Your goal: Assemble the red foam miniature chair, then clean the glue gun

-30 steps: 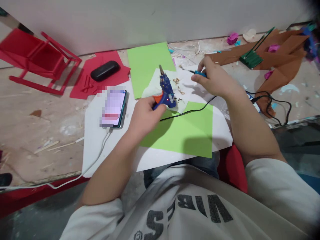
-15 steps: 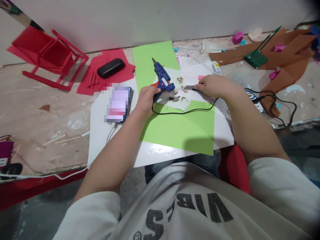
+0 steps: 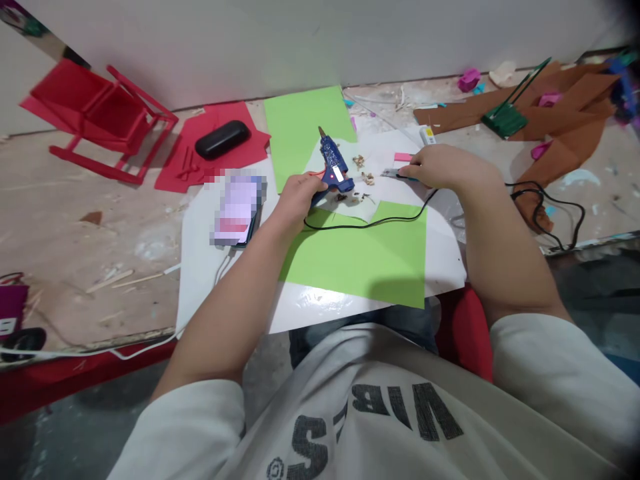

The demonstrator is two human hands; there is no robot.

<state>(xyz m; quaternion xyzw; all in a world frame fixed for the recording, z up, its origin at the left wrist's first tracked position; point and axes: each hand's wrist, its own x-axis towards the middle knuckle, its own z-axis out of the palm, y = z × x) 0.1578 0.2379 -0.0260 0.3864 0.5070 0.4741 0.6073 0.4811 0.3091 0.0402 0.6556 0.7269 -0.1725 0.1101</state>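
Note:
My left hand (image 3: 299, 197) is closed round the handle of a blue hot glue gun (image 3: 334, 160). Its nozzle points away from me toward the wall, and a small red light glows on its side. The black cord (image 3: 370, 225) runs from the handle to the right, passing under my right arm. My right hand (image 3: 435, 167) grips a utility knife (image 3: 397, 173), its metal end pointing left. Between the two hands, small dried brown bits (image 3: 367, 179) lie on a white scrap of paper (image 3: 367, 212). My right fingers partly hide the knife's handle.
Green sheets (image 3: 360, 263) lie on a white board (image 3: 300, 310). Left stand a phone (image 3: 237, 210), a black case (image 3: 223, 139) on red sheets (image 3: 173, 167), and a red miniature rocking chair (image 3: 105, 123). Right are brown strips (image 3: 460, 115), a green stand (image 3: 505, 120) and a pink piece (image 3: 403, 157).
The glue gun has shifted to the right and turned slightly in my left hand. My right hand has drawn the knife a little rightward, away from the dried bits.

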